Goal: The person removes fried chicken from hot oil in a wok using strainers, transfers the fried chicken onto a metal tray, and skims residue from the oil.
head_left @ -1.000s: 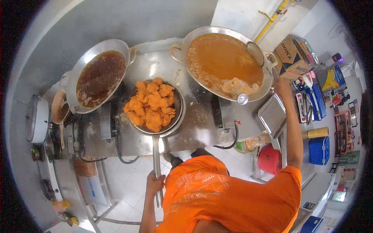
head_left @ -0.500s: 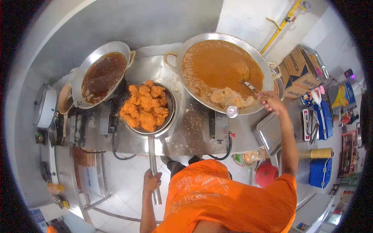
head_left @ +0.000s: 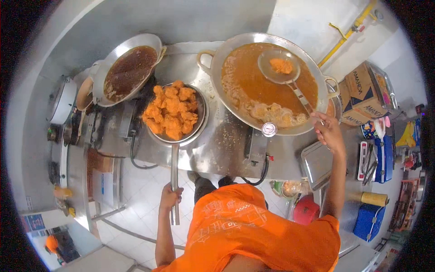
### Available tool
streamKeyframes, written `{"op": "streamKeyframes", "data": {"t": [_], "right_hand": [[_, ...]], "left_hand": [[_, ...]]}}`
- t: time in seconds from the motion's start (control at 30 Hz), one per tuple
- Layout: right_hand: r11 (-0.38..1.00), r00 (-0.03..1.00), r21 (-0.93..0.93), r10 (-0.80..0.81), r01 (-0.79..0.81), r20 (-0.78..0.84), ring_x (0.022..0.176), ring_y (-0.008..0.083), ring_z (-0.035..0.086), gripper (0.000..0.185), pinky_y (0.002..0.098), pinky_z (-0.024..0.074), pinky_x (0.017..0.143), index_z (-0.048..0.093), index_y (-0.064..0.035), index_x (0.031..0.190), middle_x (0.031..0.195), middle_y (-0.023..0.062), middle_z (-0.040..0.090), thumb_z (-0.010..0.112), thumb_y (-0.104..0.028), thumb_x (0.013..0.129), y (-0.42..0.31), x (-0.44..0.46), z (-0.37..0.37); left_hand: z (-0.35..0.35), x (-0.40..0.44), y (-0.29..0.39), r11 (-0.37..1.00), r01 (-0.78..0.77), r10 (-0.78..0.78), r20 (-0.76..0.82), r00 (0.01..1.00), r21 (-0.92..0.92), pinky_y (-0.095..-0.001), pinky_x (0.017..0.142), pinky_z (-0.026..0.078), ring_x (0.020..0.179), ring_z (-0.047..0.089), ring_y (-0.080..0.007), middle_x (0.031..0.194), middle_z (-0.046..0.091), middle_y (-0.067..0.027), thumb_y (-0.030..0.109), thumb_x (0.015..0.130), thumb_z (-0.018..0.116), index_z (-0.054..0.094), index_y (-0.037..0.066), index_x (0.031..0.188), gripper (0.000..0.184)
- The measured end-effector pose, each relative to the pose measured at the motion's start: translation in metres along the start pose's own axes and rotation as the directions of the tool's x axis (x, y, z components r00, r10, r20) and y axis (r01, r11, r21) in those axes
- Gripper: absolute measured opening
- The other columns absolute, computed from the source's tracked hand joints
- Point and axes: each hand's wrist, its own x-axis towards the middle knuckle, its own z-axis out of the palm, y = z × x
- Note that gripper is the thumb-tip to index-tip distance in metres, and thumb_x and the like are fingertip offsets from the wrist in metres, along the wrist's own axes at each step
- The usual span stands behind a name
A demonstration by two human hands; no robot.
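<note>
My left hand (head_left: 170,196) is closed round the long metal handle of a strainer (head_left: 175,159). Its round bowl, heaped with golden fried chicken (head_left: 172,109), rests over a metal pan on the steel counter. My right hand (head_left: 329,132) grips the handle of a skimmer (head_left: 299,93). On the skimmer's round head lies one piece of fried chicken (head_left: 281,66), raised above the oil. Below it is a large two-handled wok (head_left: 209,86) of brown oil, foaming along its near side. A dial thermometer (head_left: 269,129) sits at the wok's near rim.
A smaller wok (head_left: 156,41) of dark oil stands at the left. Right of the big wok are cardboard boxes (head_left: 358,86), a metal tray (head_left: 317,156) and tongs (head_left: 370,163). A yellow gas pipe (head_left: 335,50) runs along the wall. Burner hoses hang at the counter's front edge.
The skimmer's head has come up out of the oil with a piece of fried chicken on it. My left hand still holds the strainer in place.
</note>
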Motion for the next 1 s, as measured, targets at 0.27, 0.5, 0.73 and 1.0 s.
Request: {"op": "streamKeyframes", "data": {"t": [0.27,0.5,0.73,1.0], "right_hand": [[0.994,0.994,0.025,-0.107,0.108,-0.03,0.039,0.0015,0.033,0.033,0.0183,0.0226,0.033,0.054,-0.0045,0.126,0.06,-0.0037,0.045,0.057,-0.012,0.094,0.043,0.006,0.02],[0.997,0.999,0.065,0.039,-0.039,-0.001,0.04,0.0009,0.033,0.036,0.0176,0.0223,0.033,0.054,-0.0018,0.126,0.062,-0.0048,0.044,0.059,-0.02,0.095,0.031,-0.016,0.035],[0.982,0.986,0.101,-0.156,0.161,-0.058,0.042,0.0006,0.034,0.039,0.0166,0.0222,0.034,0.052,-0.0051,0.128,0.063,-0.0054,0.044,0.061,-0.021,0.094,0.014,-0.017,0.036],[0.999,0.999,0.042,0.023,-0.022,-0.028,0.043,0.0007,0.036,0.032,0.0171,0.0231,0.034,0.055,-0.0048,0.122,0.064,-0.0044,0.045,0.061,-0.018,0.094,0.013,-0.036,0.08]], "left_hand": [[0.0,-0.001,0.002,1.0,0.018,-0.017,-0.014,1.0,0.023,-0.0241,0.037,0.037,0.044,0.047,-0.0092,0.062,0.049,-0.0013,0.002,0.082,0.064,0.049,0.004,0.083,0.015],[0.0,-0.007,0.009,1.0,-0.027,0.027,0.006,1.0,0.008,-0.0254,0.038,0.038,0.042,0.046,-0.0094,0.059,0.048,-0.0002,0.009,0.078,0.067,0.047,0.006,0.08,0.02],[0.0,-0.011,0.014,1.0,-0.013,0.014,0.01,1.0,-0.022,-0.023,0.039,0.038,0.045,0.047,-0.008,0.063,0.052,-0.0001,0.003,0.08,0.064,0.055,0.002,0.088,0.013],[-0.01,0.0,-0.002,0.997,-0.032,0.038,0.099,0.994,-0.067,-0.0237,0.04,0.038,0.044,0.047,-0.0085,0.061,0.052,-0.0014,0.01,0.081,0.067,0.052,0.004,0.085,0.017]]}}
